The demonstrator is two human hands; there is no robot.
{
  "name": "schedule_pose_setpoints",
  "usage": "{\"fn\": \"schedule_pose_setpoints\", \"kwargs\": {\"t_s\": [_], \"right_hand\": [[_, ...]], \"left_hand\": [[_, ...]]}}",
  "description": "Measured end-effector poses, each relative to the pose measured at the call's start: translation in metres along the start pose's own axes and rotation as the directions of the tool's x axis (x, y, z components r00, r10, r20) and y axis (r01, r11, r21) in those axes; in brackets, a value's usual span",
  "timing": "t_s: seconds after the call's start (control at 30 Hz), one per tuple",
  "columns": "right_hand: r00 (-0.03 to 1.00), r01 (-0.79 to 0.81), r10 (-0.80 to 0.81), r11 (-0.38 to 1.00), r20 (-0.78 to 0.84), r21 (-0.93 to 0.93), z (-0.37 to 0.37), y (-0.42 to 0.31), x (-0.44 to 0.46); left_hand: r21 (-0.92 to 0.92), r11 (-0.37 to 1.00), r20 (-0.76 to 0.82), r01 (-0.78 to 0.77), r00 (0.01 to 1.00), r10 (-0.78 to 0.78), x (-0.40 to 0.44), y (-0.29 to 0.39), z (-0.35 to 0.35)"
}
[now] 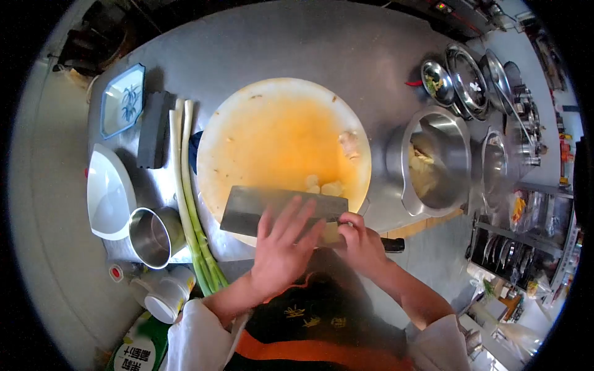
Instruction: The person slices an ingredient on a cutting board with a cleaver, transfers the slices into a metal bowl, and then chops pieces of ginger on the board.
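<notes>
My right hand [360, 246] is wrapped round the handle of a wide cleaver [244, 213], whose dark handle end sticks out to the right. My left hand [286, 250] is open, its fingers spread over the flat of the blade; whether they press on it I cannot tell. The blade is held over the near edge of a round, yellow-stained cutting board [266, 133]. Just beyond the blade, several pale round pieces [323, 186] lie on the board, too blurred to name. A pinkish-white scrap [349, 144] lies at the board's right side.
Long green onions [189, 185], a dark grey block [154, 130], white dishes [110, 191] and a metal pot [151, 238] stand left. To the right are a steel basin [455, 161] with pale food inside and several steel bowls [438, 83]. The steel table's [297, 43] near edge runs before me.
</notes>
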State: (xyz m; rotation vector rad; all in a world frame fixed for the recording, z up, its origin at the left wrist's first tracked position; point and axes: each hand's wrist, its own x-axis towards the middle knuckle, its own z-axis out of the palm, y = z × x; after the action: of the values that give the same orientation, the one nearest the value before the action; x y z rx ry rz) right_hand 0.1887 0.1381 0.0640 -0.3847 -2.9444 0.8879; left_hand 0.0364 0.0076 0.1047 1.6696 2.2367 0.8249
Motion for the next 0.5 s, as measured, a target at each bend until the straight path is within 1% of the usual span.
{"fn": "schedule_pose_setpoints", "kwargs": {"t_s": [0.07,0.1,0.13,0.2,0.27,0.33,0.37,0.4,0.43,0.47,0.5], "right_hand": [[1.000,0.006,-0.006,1.000,-0.030,-0.001,-0.003,-0.004,-0.004],[0.999,0.000,0.000,1.000,-0.047,0.003,-0.004,-0.006,-0.005],[0.998,0.012,-0.012,1.000,-0.060,-0.003,-0.007,-0.006,-0.007],[0.990,0.044,-0.047,0.999,-0.130,-0.028,-0.011,-0.007,-0.014],[0.992,0.039,-0.044,0.998,-0.121,-0.045,-0.015,-0.009,-0.016],[0.993,0.034,-0.041,0.998,-0.115,-0.061,-0.019,-0.011,-0.019],[0.994,0.051,-0.056,0.997,-0.089,-0.063,-0.020,-0.011,-0.022],[0.996,0.066,-0.070,0.996,-0.063,-0.063,-0.021,-0.011,-0.024],[0.980,0.108,-0.128,0.985,-0.153,-0.134,-0.017,-0.007,-0.027],[0.979,0.111,-0.131,0.985,-0.155,-0.131,-0.019,-0.006,-0.032],[0.985,0.074,-0.100,0.981,-0.142,-0.177,-0.022,-0.004,-0.040]], "left_hand": [[0.059,0.998,0.198,-0.010,0.980,-0.002,0.005,0.007,0.015],[0.046,0.999,0.291,-0.008,0.957,-0.005,0.001,0.009,0.023],[0.058,0.998,0.279,-0.015,0.960,-0.002,-0.001,0.010,0.028],[0.141,0.987,0.239,-0.074,0.970,0.039,-0.006,0.013,0.033],[0.152,0.984,0.231,-0.088,0.972,0.051,-0.007,0.021,0.036],[0.116,0.981,0.239,-0.153,0.963,0.122,-0.011,0.026,0.043],[0.124,0.980,0.236,-0.158,0.964,0.126,-0.010,0.025,0.048],[0.172,0.972,0.239,-0.158,0.964,0.114,-0.008,0.022,0.054],[0.218,0.964,0.242,-0.155,0.965,0.100,-0.007,0.018,0.060],[0.223,0.963,0.243,-0.154,0.965,0.098,-0.003,0.013,0.064],[0.195,0.972,0.224,-0.130,0.971,0.085,0.004,0.005,0.067]]}}
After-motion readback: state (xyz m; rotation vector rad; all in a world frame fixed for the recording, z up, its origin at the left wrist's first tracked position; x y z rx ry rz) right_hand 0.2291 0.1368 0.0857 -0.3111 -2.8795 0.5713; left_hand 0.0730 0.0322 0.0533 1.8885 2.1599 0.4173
